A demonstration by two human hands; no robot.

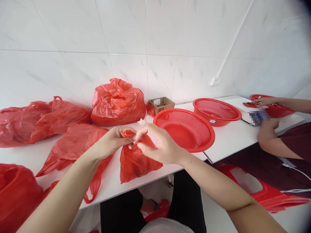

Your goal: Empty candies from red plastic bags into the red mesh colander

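Red plastic bag (138, 165), puffed full, is pinched at the neck by the closed fingers of left hand (113, 141) and right hand (159, 144); more red bags (41, 121) lie at ten o'clock.

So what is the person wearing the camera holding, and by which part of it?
Their left hand and right hand both pinch a red plastic bag by its gathered top, above the bag's bulging body.

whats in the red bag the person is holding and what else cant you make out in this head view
All in the head view:
Contents of the red plastic bag: hidden by the red film.
Its neck: covered by the left hand and right hand.
Front of the white device: blurred by a pixelated patch.
Label on the cardboard box: too small to read.
Red bag at lower left: cut off by the frame edge.
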